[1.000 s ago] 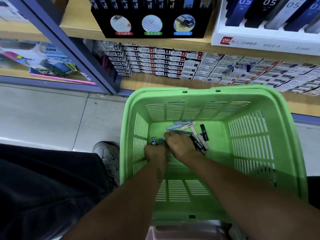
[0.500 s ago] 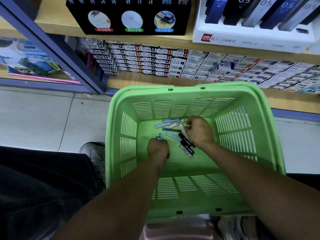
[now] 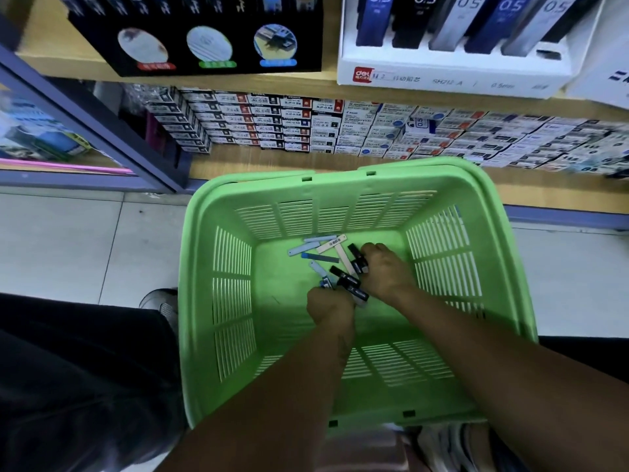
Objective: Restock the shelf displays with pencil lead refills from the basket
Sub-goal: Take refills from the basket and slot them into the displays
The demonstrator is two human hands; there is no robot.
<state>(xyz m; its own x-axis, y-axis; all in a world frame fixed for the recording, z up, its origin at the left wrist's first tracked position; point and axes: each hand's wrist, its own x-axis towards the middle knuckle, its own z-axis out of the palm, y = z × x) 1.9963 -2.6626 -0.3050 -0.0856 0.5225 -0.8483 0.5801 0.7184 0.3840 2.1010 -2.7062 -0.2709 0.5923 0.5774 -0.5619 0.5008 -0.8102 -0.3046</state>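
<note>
A green plastic basket [image 3: 224, 267] stands on the floor in front of the shelf. On its bottom lie several slim pencil lead refill cases [image 3: 315, 247] in light blue, cream and black. Both my hands are down inside it. My left hand [image 3: 330, 306] grips a small bunch of refills, blue and black ends sticking out above its fingers. My right hand [image 3: 383, 270] is curled round black refill cases [image 3: 357, 262] just right of the loose pile. A white display box [image 3: 449, 74] with upright 0.5 refill packs sits on the shelf above.
A black display box [image 3: 218, 39] sits left of the white one. Below, rows of small stacked boxes [image 3: 306, 127] fill the lower wooden shelf. A dark purple shelf upright [image 3: 102, 131] slants at left. My dark trouser leg [image 3: 68, 386] and shoe [image 3: 163, 304] lie left of the basket.
The view shifted so the basket sits more to the right. My right hand has closed on black refills, and my left hand moved right, beside it.
</note>
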